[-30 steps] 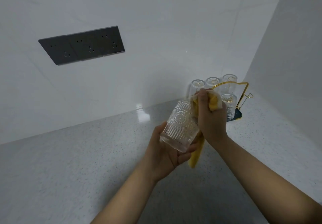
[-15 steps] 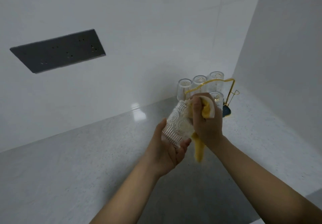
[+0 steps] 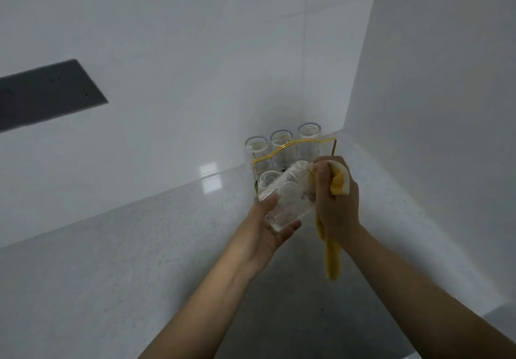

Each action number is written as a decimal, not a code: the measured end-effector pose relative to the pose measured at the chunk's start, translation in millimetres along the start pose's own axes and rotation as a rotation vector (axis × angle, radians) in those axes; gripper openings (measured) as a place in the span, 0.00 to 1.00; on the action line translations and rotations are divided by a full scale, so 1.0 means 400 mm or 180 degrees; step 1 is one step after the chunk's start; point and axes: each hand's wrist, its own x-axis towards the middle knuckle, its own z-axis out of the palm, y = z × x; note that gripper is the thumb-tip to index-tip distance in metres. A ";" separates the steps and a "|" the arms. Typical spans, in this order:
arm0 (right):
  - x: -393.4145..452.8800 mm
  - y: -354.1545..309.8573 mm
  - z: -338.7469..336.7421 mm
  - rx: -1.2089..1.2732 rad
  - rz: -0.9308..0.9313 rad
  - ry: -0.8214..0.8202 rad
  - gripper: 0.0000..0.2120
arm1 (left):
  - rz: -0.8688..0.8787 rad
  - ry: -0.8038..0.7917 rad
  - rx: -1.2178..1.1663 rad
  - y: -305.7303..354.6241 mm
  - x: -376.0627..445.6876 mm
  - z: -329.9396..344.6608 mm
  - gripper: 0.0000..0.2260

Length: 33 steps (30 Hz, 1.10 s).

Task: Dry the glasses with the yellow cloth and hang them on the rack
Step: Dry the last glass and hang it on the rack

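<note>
Both of my hands are busy over the counter: my left hand [image 3: 269, 229] cradles the base of a ribbed, patterned glass [image 3: 286, 195], thumb curled up along its near side and fingers wrapped underneath, so the glass lies tilted with its mouth toward the right. Against that mouth my right hand [image 3: 336, 201] is closed tight around the yellow cloth [image 3: 339, 184], a bunched fold showing between thumb and knuckles at the rim while a long tail hangs down below my wrist. Whether any cloth reaches inside the glass I cannot tell. Just behind the glass stands the rack [image 3: 290, 146], a gold wire frame with a wavy top rail, set in the corner of the speckled grey counter [image 3: 139, 261]. Three clear glasses [image 3: 282, 141] hang upside down in its back row, and another inverted glass [image 3: 268, 178] shows in front of them, partly hidden by the one I hold. White walls [image 3: 195, 51] meet behind the rack, and a dark grey socket panel [image 3: 47, 93] sits on the wall far to the left.
</note>
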 end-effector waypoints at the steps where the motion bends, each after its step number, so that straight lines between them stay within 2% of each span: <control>1: 0.011 0.030 -0.020 0.0002 -0.0010 -0.0025 0.13 | -0.0185 -0.0031 -0.0134 -0.007 0.021 0.015 0.26; 5: 0.060 0.116 -0.083 -0.0071 0.0493 0.0157 0.09 | -0.0555 0.0007 -0.0032 -0.023 0.089 0.069 0.22; 8: 0.111 0.177 -0.124 -0.0153 0.1153 0.0267 0.09 | -0.0305 0.0193 0.0332 -0.026 0.141 0.106 0.15; 10: 0.141 0.221 -0.147 -0.0162 0.1562 0.0183 0.15 | -0.0038 0.0327 0.0756 -0.016 0.173 0.125 0.18; 13: 0.172 0.262 -0.186 -0.0311 0.1878 -0.0043 0.20 | 0.0393 0.0612 0.2012 0.004 0.219 0.168 0.25; 15: 0.184 0.270 -0.208 -0.0334 0.1958 -0.0187 0.20 | 0.0748 0.0819 0.2878 0.010 0.251 0.201 0.26; 18: 0.193 0.280 -0.223 -0.0285 0.2117 -0.0267 0.18 | 0.1404 0.0931 0.3775 0.009 0.302 0.232 0.28; 20: 0.195 0.285 -0.226 -0.0226 0.2226 -0.0263 0.18 | 0.1569 0.0988 0.4331 0.005 0.329 0.249 0.31; 25: 0.205 0.299 -0.229 -0.0088 0.2414 -0.0328 0.21 | 0.1640 0.1063 0.5487 -0.007 0.386 0.297 0.33; 33: 0.236 0.317 -0.210 -0.0151 0.2487 -0.0381 0.21 | 0.1246 0.0973 0.5974 -0.042 0.472 0.288 0.33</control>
